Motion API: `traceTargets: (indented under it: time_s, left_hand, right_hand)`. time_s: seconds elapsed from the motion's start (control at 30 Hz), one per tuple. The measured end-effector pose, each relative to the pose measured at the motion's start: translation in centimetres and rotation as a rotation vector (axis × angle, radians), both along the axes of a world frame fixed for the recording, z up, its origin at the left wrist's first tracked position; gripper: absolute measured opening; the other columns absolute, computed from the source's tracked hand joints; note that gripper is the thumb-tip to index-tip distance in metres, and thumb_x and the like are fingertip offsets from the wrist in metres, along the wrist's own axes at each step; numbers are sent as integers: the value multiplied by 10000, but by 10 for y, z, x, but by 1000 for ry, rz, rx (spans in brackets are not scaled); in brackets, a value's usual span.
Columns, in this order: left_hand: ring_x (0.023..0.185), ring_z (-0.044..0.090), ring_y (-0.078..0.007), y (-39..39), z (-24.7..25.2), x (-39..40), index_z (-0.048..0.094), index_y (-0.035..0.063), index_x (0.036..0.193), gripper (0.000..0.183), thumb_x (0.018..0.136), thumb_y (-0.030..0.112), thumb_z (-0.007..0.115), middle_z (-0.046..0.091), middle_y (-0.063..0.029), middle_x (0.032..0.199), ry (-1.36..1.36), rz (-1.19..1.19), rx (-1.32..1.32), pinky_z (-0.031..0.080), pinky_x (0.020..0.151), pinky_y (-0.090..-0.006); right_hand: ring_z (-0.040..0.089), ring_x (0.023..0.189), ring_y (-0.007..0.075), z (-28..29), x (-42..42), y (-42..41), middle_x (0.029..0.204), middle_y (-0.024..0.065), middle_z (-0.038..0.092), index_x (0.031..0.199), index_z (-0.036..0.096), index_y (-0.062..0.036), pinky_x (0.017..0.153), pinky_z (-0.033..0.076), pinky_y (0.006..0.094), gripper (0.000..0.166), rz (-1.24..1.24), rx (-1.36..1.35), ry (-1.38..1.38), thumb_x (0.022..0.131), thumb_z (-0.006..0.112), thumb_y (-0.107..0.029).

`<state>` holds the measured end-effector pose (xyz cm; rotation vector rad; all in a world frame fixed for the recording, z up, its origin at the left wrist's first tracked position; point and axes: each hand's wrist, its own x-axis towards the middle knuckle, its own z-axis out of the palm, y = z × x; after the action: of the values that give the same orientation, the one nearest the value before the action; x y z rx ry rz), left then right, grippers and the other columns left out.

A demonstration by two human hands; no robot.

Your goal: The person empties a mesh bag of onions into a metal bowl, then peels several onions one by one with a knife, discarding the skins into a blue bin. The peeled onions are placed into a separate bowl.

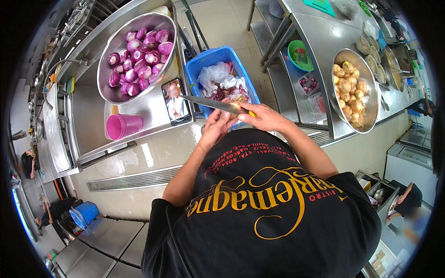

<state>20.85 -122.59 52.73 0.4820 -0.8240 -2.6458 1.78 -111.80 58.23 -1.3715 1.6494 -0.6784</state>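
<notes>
My right hand (262, 116) grips a kitchen knife (212, 103) by its yellow handle, the long blade pointing left. Behind the blade, my left hand (216, 127) holds what looks like a yellow onion (235, 103) with papery skin, mostly hidden by knife and fingers. Both hands are above the near end of a blue plastic bin (245, 59) containing onion skins and clear plastic. To the left, a large steel bowl (103, 78) holds several peeled red onions (138, 54). At the right, another steel bowl (372, 100) contains several unpeeled yellow onions (345, 86).
A phone (176, 102) showing a person lies at the left sink counter's edge, near a pink plastic cup (120, 127) on its side. A steel table (313, 26) stands right, with a green bowl (299, 55) on its lower shelf. Other people are in the background.
</notes>
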Motion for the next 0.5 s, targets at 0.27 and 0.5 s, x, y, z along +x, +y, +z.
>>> traceTargets:
  time_s: [0.27, 0.5]
  left_hand:
    - [1319, 455, -204, 1, 11, -5, 292, 82, 1493, 522, 1016, 128, 498, 450, -67, 1417, -53, -40, -133, 410, 1100, -386]
    - [1323, 453, -199, 2, 4, -1, 263, 96, 1509, 535, 1024, 144, 486, 436, -64, 1433, -37, -42, -133, 406, 1104, -386]
  right_hand:
    - [627, 997, 380, 7, 3, -6, 1080, 248, 628, 1247, 532, -16, 872, 472, 435, 570, -17, 86, -60, 963, 518, -510]
    - [632, 1025, 347, 6, 4, -7, 1087, 225, 649, 1236, 573, -17, 898, 473, 412, 487, -15, -18, -105, 963, 563, -421]
